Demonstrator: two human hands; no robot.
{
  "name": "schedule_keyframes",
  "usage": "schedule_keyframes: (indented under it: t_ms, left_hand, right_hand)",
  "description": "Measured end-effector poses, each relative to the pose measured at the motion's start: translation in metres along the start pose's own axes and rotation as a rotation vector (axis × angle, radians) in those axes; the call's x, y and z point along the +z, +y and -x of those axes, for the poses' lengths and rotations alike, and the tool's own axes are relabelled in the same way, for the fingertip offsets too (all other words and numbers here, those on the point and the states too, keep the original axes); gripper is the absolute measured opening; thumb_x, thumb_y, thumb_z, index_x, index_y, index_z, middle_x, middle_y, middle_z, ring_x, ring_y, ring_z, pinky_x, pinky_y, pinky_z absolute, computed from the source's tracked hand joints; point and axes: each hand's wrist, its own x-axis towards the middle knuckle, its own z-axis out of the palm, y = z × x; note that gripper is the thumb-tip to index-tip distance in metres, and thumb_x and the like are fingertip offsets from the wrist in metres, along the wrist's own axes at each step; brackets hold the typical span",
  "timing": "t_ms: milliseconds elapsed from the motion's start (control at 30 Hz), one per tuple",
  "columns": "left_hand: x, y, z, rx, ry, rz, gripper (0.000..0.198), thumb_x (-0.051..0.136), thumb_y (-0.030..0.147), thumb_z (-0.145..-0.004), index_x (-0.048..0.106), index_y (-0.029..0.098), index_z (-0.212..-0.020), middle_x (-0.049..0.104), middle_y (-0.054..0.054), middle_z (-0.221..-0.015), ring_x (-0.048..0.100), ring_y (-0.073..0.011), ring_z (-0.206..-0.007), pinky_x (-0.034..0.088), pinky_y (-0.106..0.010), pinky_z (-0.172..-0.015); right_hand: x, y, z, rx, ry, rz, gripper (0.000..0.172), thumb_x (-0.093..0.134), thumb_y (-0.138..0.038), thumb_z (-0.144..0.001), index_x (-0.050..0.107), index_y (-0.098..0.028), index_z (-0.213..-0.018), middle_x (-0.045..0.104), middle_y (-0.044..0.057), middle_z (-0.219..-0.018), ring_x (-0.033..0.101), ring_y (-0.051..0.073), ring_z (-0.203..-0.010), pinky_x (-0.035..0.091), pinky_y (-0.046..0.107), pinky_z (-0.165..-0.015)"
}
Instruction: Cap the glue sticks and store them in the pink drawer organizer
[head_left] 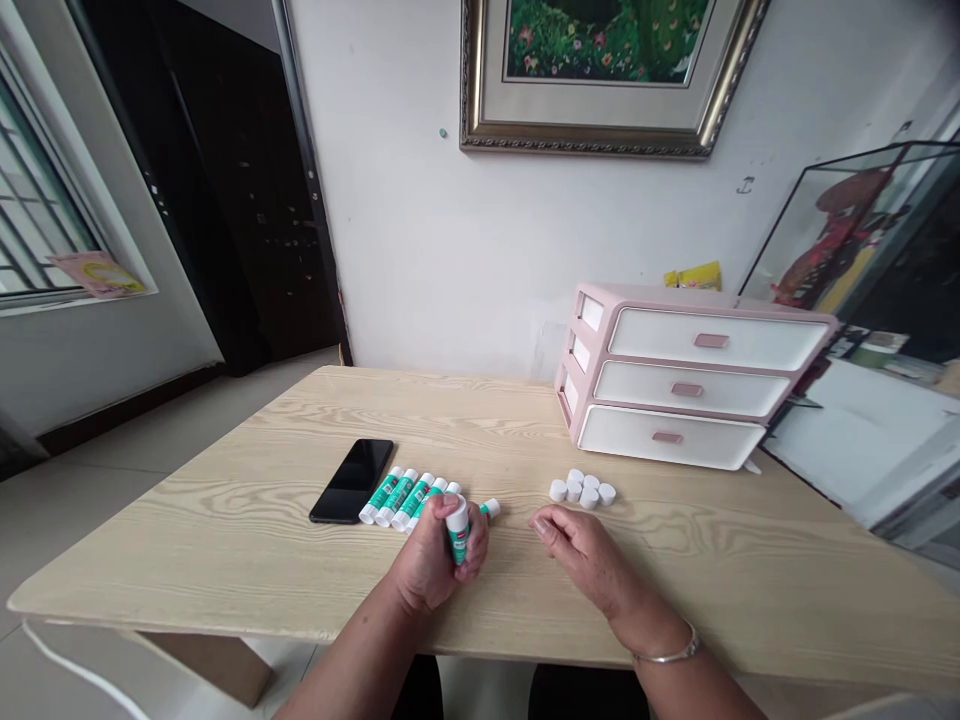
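My left hand (433, 562) is wrapped round a green-and-white glue stick (457, 528), held upright with its white end on top, above the near part of the wooden table (247, 540). A row of several more glue sticks (405, 498) lies just behind it, beside a black phone (352, 480). Another glue stick (489, 509) lies partly hidden behind my left hand. My right hand (583, 555) rests on the table with fingers loosely curled and nothing in them. A cluster of several white caps (583, 490) sits just beyond it.
A pink-and-white three-drawer organiser (675, 385) stands at the back right of the table, drawers closed. A framed picture (600, 75) hangs on the wall. A glass case (870, 240) stands at the right, and a dark doorway (225, 200) lies to the left.
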Motion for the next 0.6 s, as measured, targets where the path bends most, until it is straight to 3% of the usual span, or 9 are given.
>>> schedule_keyframes:
  t_ms: [600]
  left_hand:
    - [-0.0011,0.0004,0.0003,0.021,0.059,-0.038,0.052,0.049,0.061,-0.08,0.049,0.018,-0.051,0.038,0.003,-0.044,0.031,-0.0065,-0.034,0.015,-0.022,-0.035]
  right_hand:
    - [-0.0017,-0.0022,0.0011,0.033,0.008,0.002,0.05,0.035,-0.059,-0.102,0.067,-0.022,-0.097,0.059,-0.001,-0.068,0.055,0.015,-0.065,0.042,0.027,-0.064]
